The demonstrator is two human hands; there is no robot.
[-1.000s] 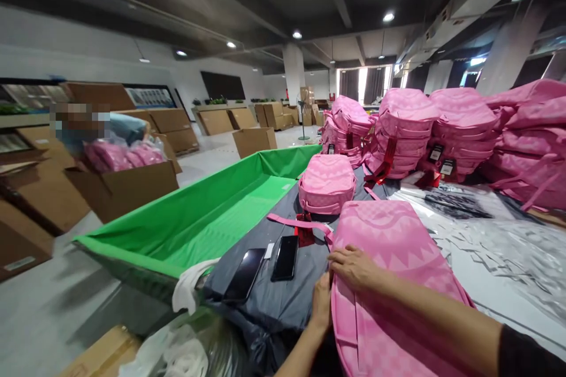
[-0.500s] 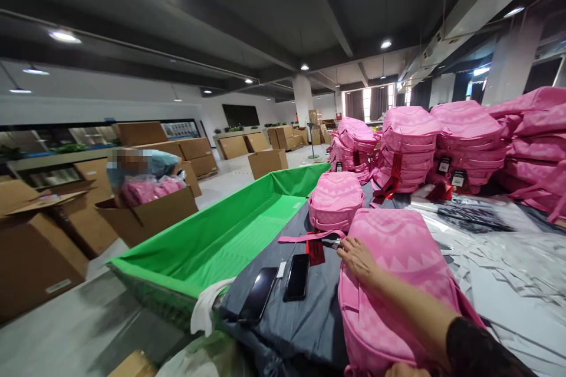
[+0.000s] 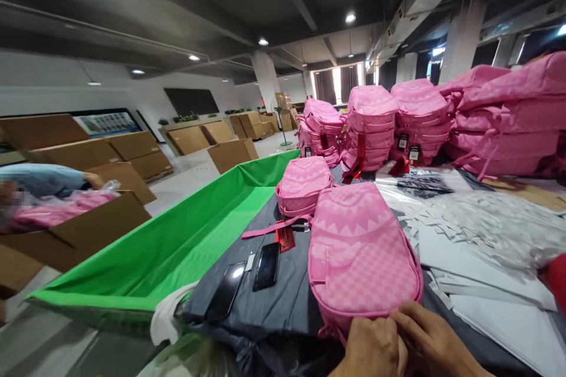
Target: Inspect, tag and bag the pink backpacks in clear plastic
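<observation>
The person's two hands are close together at the bottom of the frame, right of center, against the near end of a pink backpack. The left hand (image 3: 371, 346) has its fingers curled in like a loose fist; the right hand (image 3: 431, 336) is just beside it, fingers bent and reaching toward the left one. Whatever the fingertips pinch is hidden, so I cannot tell whether they are clamped on anything. The pink backpack (image 3: 360, 247) lies flat on the dark-covered desk (image 3: 294, 291), right of the frame's center, its front patterned with zigzag teeth and checks. A red tag (image 3: 285, 238) near its upper left carries dark marks too small to read. Black hang tags (image 3: 414, 153) with pale panels show on stacked backpacks (image 3: 420, 109) at upper right, their print illegible. A black phone (image 3: 267, 266) rests left of the backpack.
</observation>
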